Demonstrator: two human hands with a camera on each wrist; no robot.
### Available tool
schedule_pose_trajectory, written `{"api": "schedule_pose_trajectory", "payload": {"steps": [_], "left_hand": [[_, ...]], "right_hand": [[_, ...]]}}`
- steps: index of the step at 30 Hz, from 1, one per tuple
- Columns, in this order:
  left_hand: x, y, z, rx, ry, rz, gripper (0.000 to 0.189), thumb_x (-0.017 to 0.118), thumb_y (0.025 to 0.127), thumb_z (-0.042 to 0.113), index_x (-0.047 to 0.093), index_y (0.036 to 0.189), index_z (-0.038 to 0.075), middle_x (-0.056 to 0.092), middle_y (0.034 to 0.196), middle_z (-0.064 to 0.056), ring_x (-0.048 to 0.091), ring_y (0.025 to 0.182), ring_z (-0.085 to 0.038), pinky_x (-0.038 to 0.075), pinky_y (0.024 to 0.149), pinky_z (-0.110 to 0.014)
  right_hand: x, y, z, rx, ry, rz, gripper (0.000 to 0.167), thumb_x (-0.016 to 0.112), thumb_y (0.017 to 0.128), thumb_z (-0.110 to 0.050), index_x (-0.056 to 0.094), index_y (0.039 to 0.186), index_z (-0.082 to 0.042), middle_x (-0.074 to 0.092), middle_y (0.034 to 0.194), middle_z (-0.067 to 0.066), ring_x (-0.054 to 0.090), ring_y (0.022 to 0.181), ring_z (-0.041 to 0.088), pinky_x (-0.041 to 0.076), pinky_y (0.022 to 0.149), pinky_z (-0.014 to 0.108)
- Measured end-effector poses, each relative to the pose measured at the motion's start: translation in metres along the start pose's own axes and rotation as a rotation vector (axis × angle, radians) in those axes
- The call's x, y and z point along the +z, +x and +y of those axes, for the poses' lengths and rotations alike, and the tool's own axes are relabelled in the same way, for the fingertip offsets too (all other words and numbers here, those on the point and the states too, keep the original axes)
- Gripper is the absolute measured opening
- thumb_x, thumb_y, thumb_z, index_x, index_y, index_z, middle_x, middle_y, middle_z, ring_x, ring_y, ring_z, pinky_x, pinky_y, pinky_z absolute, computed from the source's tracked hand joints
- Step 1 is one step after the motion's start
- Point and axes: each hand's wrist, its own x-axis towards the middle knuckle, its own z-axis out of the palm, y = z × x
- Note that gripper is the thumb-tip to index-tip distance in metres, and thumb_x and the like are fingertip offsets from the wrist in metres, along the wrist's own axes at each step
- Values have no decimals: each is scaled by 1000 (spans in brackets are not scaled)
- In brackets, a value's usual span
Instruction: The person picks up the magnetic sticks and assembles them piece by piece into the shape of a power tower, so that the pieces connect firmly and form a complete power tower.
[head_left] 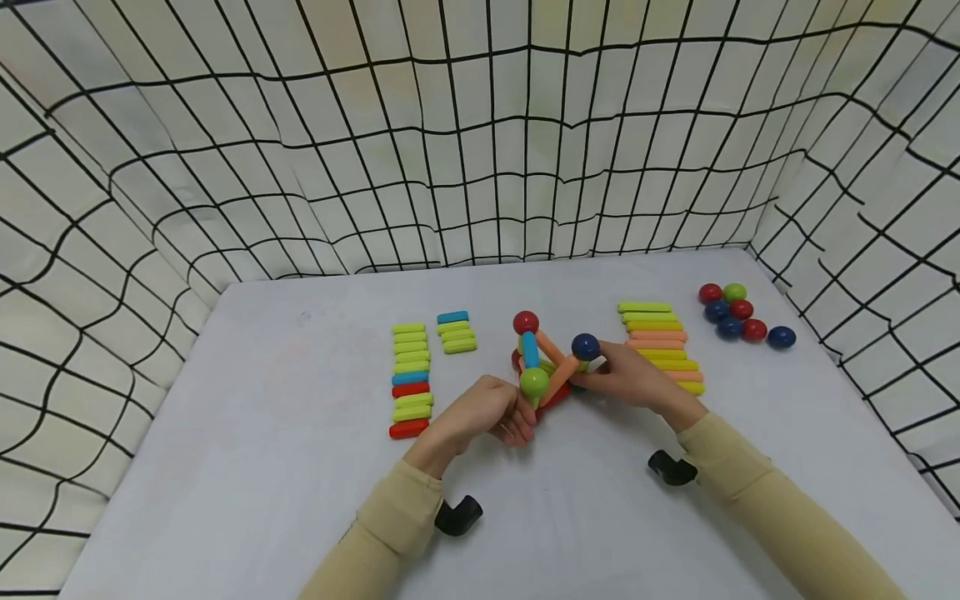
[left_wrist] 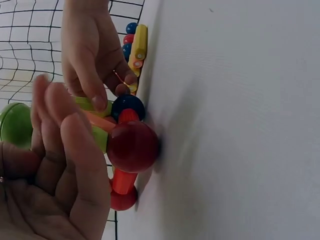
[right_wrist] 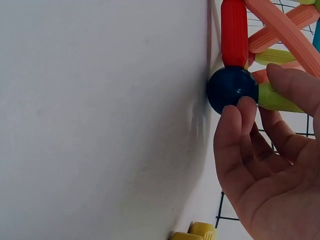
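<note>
A frame of magnetic sticks and balls stands between the hands, with a blue stick, a lime ball and a dark blue ball on top. My left hand is beside its near left corner, fingers loosely bent; in the left wrist view they overlap the frame near a dark red ball. My right hand holds the right corner: the right wrist view shows its thumb by an upright lime stick and fingertips at the lower dark blue ball. A red stick joins that ball.
Left of the frame lies a column of lime, blue and red sticks, with a shorter stack beside it. Yellow and orange sticks lie at right, loose balls beyond. Black netting over white cloth surrounds the table.
</note>
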Motion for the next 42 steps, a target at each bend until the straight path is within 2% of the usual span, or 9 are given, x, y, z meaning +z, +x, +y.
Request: {"api": "schedule_pose_trajectory", "payload": {"steps": [3,7,23,26,30,33,36,39,42], "left_hand": [[-1,0,-4,24,23,-33,37,37,95,14,70,92,-3,73,84,-11,70,74,-24,58,66,-32],[-4,1,-5,39,-9,4,39,36,96,15,71,101,-1,73,94,-10,71,83,-24,58,69,-33],[-27,24,0,36,-96,327,38,30,100,10,63,115,0,67,107,-12,67,95,-29,57,77,-33],[-32,30,-1,-2,-229,416,34,34,102,13,58,121,-3,63,106,-14,66,92,-26,57,79,-33],[-41,40,-4,-80,-576,559,34,41,103,17,48,129,-3,56,111,-16,61,95,-24,56,85,-33],[-46,44,-6,-124,-782,636,31,42,103,16,47,129,-2,55,115,-16,60,100,-24,55,87,-33],[-47,47,-5,-133,-873,677,29,40,103,14,46,126,-1,55,115,-16,60,99,-24,56,84,-33],[-45,47,-5,-94,-795,701,27,37,104,14,43,127,1,54,111,-16,60,90,-23,58,76,-31],[-44,46,-5,8,-331,712,27,39,103,12,50,124,0,55,106,-15,57,85,-21,55,73,-26]], "right_hand": [[0,-1,0,1,1,6,38,72,90,-32,62,119,-10,67,101,4,58,80,23,51,68,33],[1,-3,2,-17,6,17,35,73,89,-26,62,118,-9,66,102,4,59,81,22,52,70,33],[10,-6,-12,-207,-100,-18,25,69,91,-14,64,116,-9,65,109,7,66,91,18,55,78,30],[8,-1,-13,-97,-65,24,22,64,95,-16,64,115,-8,65,108,7,65,90,19,55,74,30],[4,12,-9,90,43,69,34,59,99,-23,56,129,-7,60,124,11,64,96,22,55,77,31],[2,22,-5,139,77,41,46,57,100,-26,46,142,-10,51,139,12,63,101,24,55,84,34],[1,30,-4,149,90,-8,53,55,101,-28,39,149,-15,48,143,12,62,99,24,52,89,37],[1,35,-4,156,113,-42,55,53,101,-31,35,152,-19,49,140,13,61,95,23,50,90,38],[2,38,-5,154,129,-56,55,53,101,-33,34,152,-20,47,141,10,60,95,22,49,88,36]]}}
